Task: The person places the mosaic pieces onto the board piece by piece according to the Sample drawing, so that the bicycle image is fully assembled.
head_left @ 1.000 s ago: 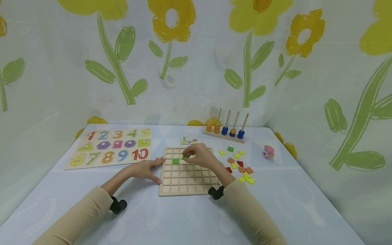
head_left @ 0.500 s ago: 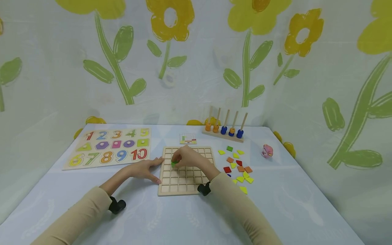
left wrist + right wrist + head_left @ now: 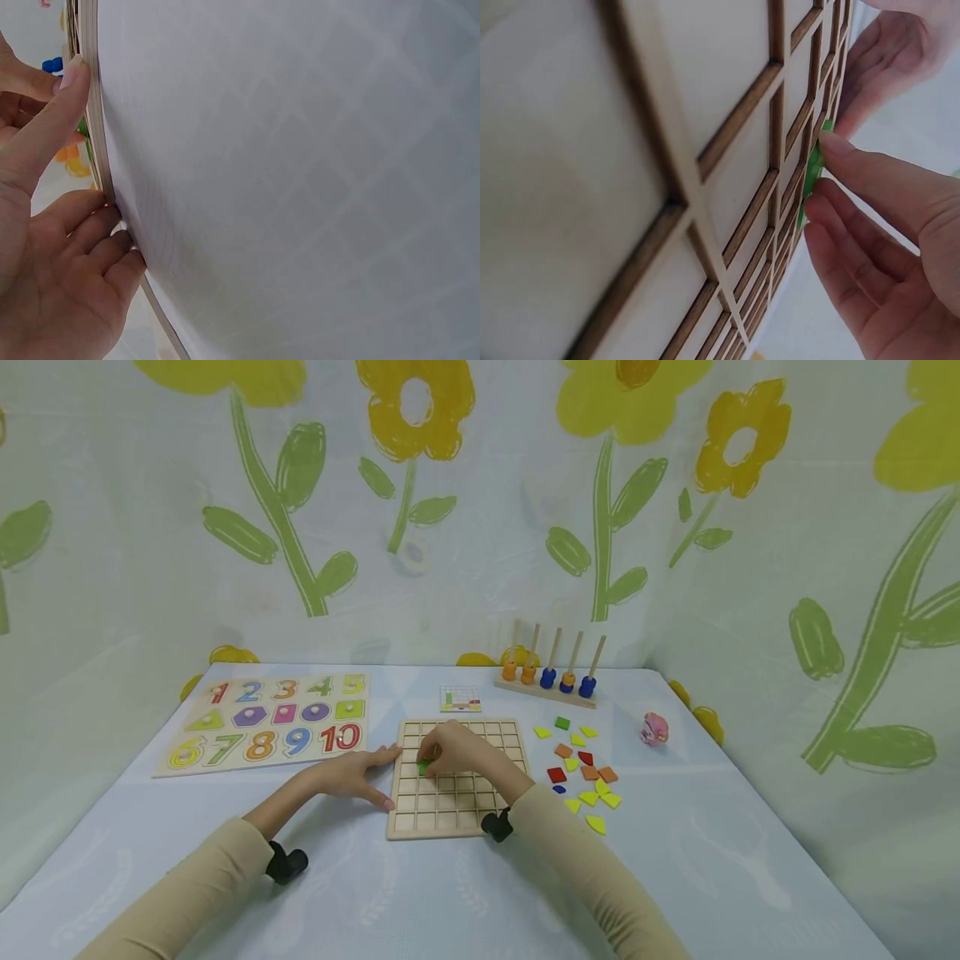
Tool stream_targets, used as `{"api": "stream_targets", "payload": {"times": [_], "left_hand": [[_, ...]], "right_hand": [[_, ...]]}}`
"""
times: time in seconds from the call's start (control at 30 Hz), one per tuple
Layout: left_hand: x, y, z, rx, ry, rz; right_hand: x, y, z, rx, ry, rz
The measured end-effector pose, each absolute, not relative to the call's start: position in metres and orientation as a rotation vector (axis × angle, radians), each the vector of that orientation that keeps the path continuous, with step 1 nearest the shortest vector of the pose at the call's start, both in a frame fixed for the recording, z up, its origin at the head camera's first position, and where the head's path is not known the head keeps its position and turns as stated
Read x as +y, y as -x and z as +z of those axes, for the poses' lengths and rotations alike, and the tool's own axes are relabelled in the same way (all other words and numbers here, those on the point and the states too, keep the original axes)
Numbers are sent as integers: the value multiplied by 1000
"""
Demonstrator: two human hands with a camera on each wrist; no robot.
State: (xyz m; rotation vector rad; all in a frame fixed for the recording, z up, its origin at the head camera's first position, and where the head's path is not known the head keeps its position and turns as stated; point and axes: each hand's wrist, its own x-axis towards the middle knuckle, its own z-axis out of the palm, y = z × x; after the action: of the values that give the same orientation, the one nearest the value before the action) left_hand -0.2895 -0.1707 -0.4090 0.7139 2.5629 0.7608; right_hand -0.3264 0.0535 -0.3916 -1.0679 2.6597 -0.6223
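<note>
My right hand (image 3: 459, 750) pinches a small green square tile (image 3: 423, 767) between thumb and fingers, low over the left side of a wooden grid board (image 3: 442, 821). In the right wrist view, the green tile (image 3: 814, 171) sits at the grid's surface under the fingertips. Another green tile set in the board is mostly hidden by this hand. My left hand (image 3: 351, 775) rests at the board's left edge, thumb and fingers spread apart. From the left wrist, that hand (image 3: 67, 277) touches the board's side with its thumb and fingertips.
Loose yellow, red, orange, green and blue tiles (image 3: 589, 773) lie right of the board. A number puzzle (image 3: 277, 718) is at the left. Behind stand a small pattern card (image 3: 460, 698) and a peg stand with beads (image 3: 547, 693). A pink toy (image 3: 655, 729) sits far right.
My right hand has carried the green tile leftward and slightly nearer, down to the grid, covering the first green tile. The left hand has stayed at the board's edge.
</note>
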Motion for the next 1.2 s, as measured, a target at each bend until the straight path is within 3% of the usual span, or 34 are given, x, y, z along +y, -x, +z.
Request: {"api": "stream_targets", "payload": {"times": [0.57,1.2], "left_hand": [[-172,291,-411,2566,-733,769],[-171,292,-413,2572,-726,757]], "right_hand": [[84,312,-371,2669,1147,-732],[185,325,-368,2938,962,-768]]}}
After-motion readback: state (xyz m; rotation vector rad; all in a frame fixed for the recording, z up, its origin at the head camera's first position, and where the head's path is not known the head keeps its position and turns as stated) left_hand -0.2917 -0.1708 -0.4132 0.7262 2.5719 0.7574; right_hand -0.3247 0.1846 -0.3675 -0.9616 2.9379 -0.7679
